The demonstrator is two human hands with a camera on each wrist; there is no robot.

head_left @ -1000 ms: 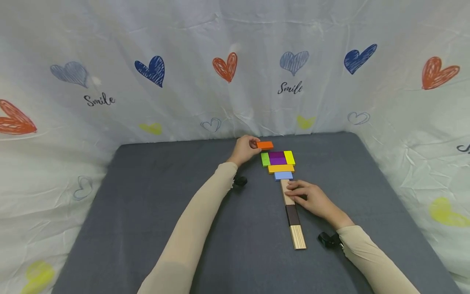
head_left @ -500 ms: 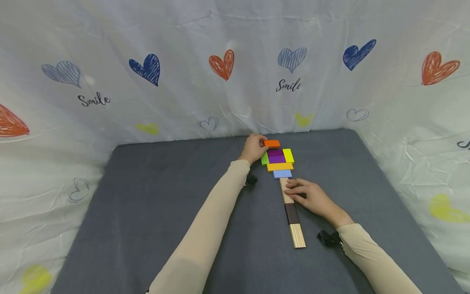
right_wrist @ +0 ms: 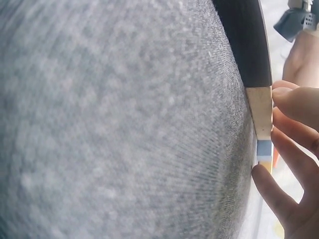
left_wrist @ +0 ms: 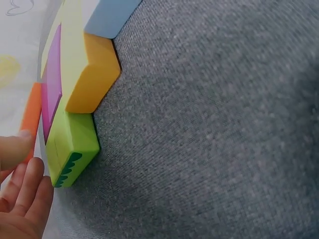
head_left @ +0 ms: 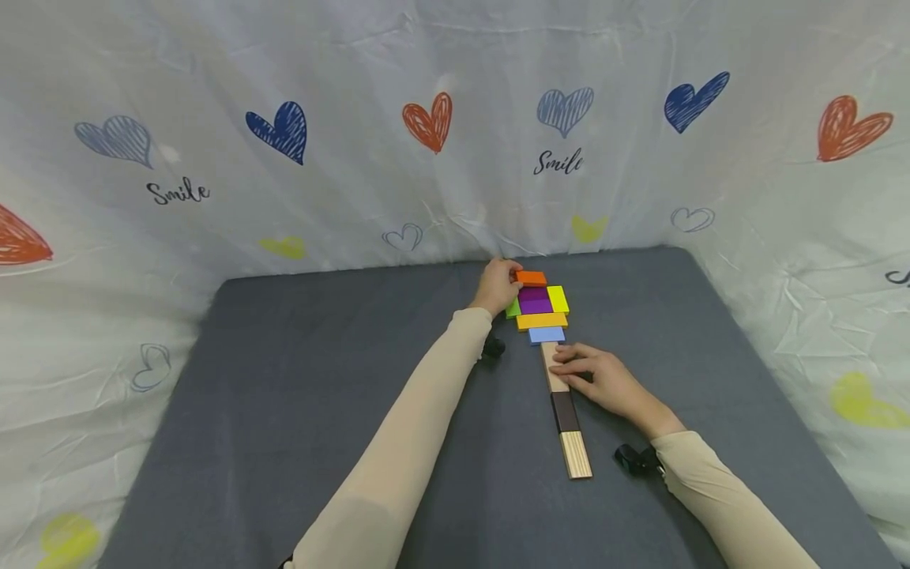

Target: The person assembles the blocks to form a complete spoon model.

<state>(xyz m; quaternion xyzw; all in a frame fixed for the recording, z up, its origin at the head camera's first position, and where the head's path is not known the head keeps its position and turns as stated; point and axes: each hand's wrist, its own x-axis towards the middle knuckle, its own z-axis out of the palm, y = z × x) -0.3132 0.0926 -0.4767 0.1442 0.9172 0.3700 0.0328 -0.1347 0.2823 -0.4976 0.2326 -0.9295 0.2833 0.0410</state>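
My left hand (head_left: pixel 498 286) pinches an orange block (head_left: pixel 532 278) by its left end, at the far side of a purple patch (head_left: pixel 535 304) of the flat block figure. A green block (head_left: pixel 513 310) flanks the purple on the left, partly hidden by that hand, and a yellow block (head_left: pixel 559 299) on the right. Nearer lie an amber block (head_left: pixel 542 321) and a light blue block (head_left: pixel 547 336). Below them runs a column: a pale wooden block (head_left: pixel 549 357), a dark brown block (head_left: pixel 565 412) and a striped wooden block (head_left: pixel 575 454). My right hand (head_left: pixel 607 383) rests its loose fingertips on the pale block.
A grey cloth-covered table (head_left: pixel 320 379) carries the figure right of its middle. A white curtain (head_left: pixel 341 197) printed with hearts hangs behind the far edge and at both sides. A black wrist camera (head_left: pixel 636 461) sits below my right wrist.
My left hand has moved right with the orange block, from the figure's upper left to just beyond the purple patch. The right hand stays on the pale block; the head view shifts slightly.
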